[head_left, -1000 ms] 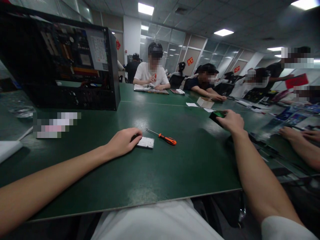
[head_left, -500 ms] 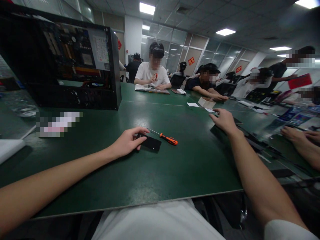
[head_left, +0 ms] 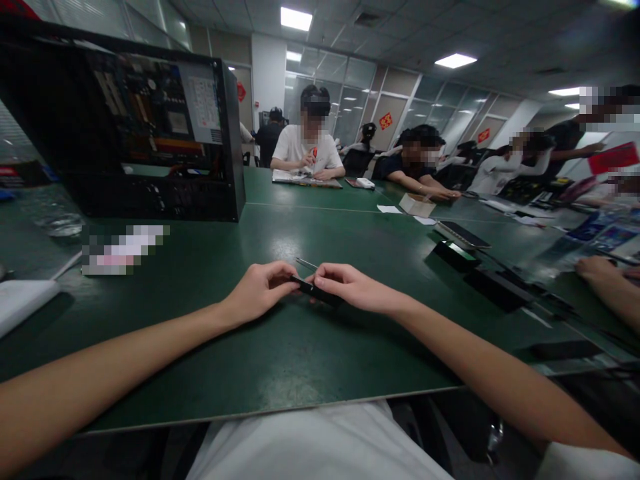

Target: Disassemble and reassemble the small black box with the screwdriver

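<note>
So we've got a thin black piece (head_left: 306,285) pinched in both hands, in front of us over the green table (head_left: 280,373): our left hand (head_left: 267,287) has one end between thumb and fingers, and our right hand (head_left: 350,283) grips the other end, thumb on the near side. Looks tilted, since we're mostly seeing its narrow side, and we honestly can't tell if it's touching the tabletop. For handling something this slim, we'd say keep the pinch light and even on both sides, thumbs near the edges so we don't flex the middle, and stay low over the table so a slip costs nothing. Also watch the knuckles: a screwdriver (head_left: 306,263) lies just behind the piece, metal shaft showing and the rest hidden by our right hand, so it'd be easy to bump. As for containers, the big one is the black computer case (head_left: 233,160) over on our left, side open, with a circuit board, a silver block with a printed label (head_left: 204,110) and some cables low down inside. Farther back there's a small cardboard box (head_left: 417,204) next to a couple of paper slips (head_left: 389,209), but we can't make out what's in it. Same with the dark box with a greenish top (head_left: 453,257) on our right: no clue about contents.
</note>
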The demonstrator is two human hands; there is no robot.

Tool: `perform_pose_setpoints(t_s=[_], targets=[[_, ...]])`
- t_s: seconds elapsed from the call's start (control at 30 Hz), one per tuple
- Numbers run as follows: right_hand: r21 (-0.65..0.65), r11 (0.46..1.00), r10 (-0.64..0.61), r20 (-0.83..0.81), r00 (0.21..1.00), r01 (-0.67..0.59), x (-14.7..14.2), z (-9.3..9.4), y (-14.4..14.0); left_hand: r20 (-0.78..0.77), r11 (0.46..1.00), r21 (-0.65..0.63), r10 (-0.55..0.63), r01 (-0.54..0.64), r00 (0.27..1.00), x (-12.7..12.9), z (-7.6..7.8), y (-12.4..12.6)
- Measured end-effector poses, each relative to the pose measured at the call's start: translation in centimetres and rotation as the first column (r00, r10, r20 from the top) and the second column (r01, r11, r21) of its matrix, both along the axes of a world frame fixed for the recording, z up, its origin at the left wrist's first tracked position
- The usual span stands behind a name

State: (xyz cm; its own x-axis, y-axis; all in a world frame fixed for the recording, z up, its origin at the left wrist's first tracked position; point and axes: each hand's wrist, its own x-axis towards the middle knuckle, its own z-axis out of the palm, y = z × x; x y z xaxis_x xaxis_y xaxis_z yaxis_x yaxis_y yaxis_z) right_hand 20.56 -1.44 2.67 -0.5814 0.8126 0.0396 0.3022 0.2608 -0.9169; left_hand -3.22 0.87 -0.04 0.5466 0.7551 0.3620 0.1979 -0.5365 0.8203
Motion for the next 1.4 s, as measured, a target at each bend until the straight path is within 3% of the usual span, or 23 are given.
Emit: perform_pose_setpoints(t_s=[0.17,0.27,0.33,0.37,0.4,0.47,0.53,0.63,0.7,0.8,1.0,1.4], targets=[[-0.080,0.993,0.087,-0.045,0.995,-0.090,0.4,0.2,0.2,-0.078,0.988,0.140,0.075,-0.063,0.994,0.1,0.5,-0.3],[-0.026,0.999,0.049,0.022,0.999,-0.048,1.8,1.0,1.1,-0.098,0.983,0.168,0.087,-0.070,0.991,0.1,0.5,-0.2],[0.118,0.991,-0.079,0.112,0.991,0.065,4.2,1.8,2.3,-0.097,0.983,0.171,0.087,-0.070,0.991,0.1,0.5,0.0],[0.226,0.963,-0.186,0.162,0.969,0.147,5.9,2.4,3.1,-0.098,0.983,0.170,0.087,-0.069,0.991,0.1,0.4,0.0],[0.362,0.902,-0.325,0.209,0.922,0.235,7.9,2.9,3.9,-0.100,0.983,0.169,0.086,-0.068,0.991,0.1,0.4,0.1],[0.597,0.713,-0.627,0.310,0.714,0.368,12.7,3.9,5.2,-0.119,0.985,0.164,0.076,-0.056,0.990,0.0,0.4,0.2],[0.704,0.511,-0.859,0.411,0.304,0.493,17.7,4.4,5.9,-0.143,0.985,0.168,0.062,-0.037,0.988,0.0,0.5,0.1],[0.712,0.334,-0.901,0.433,-0.011,0.617,24.0,4.2,5.7,-0.185,0.980,0.197,0.040,-0.003,0.982,0.1,0.6,0.0],[0.692,0.272,-0.882,0.457,-0.115,0.668,26.8,3.5,5.2,-0.205,0.977,0.212,0.030,0.014,0.978,0.1,0.7,-0.1],[0.658,0.260,-0.848,0.506,-0.159,0.707,29.2,2.2,5.0,-0.211,0.974,0.226,0.021,0.028,0.977,0.0,0.6,0.0],[0.615,0.329,-0.814,0.570,-0.115,0.717,30.5,0.7,6.4,-0.202,0.969,0.242,-0.004,0.054,0.979,-0.1,0.3,0.2],[0.603,0.407,-0.776,0.624,-0.089,0.686,31.3,0.1,6.9,-0.211,0.966,0.248,-0.016,0.070,0.977,-0.2,0.2,0.2]])
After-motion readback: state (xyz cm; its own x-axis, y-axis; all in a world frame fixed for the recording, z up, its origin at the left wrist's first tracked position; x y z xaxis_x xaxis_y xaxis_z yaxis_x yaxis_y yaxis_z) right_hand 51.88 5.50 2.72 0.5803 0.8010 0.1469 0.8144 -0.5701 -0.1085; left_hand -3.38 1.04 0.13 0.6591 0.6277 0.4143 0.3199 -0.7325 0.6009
